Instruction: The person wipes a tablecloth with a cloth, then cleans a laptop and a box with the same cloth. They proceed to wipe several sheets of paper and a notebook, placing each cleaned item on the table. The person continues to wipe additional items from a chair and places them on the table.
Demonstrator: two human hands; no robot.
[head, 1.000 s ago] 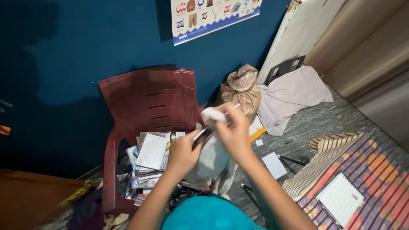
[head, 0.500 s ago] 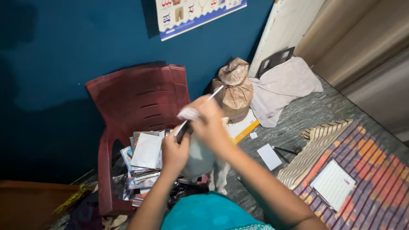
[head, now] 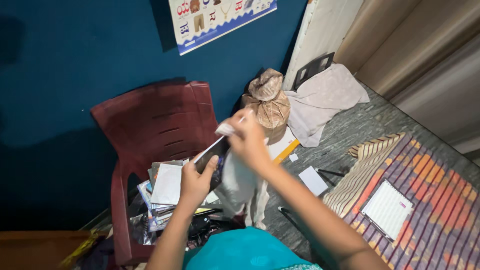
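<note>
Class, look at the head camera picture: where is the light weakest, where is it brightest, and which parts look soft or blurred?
Head view: the blue wall falls into deep shadow at left, dimming the maroon chair; the pale door at right is brightest and streaked by blur; the right hand and its white cloth look slightly soft; the left hand and the striped mat read clearly.

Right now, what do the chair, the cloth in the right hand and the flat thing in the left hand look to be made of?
Chair: moulded plastic, dark red, slight sheen, slotted back.
Cloth: soft pale woven fabric, matte; it hangs in limp folds from the right hand.
Flat thing in the left hand: thin and rigid with a white edge and dark glossy face, perhaps a plastic case or card; too blurred to settle.
</note>
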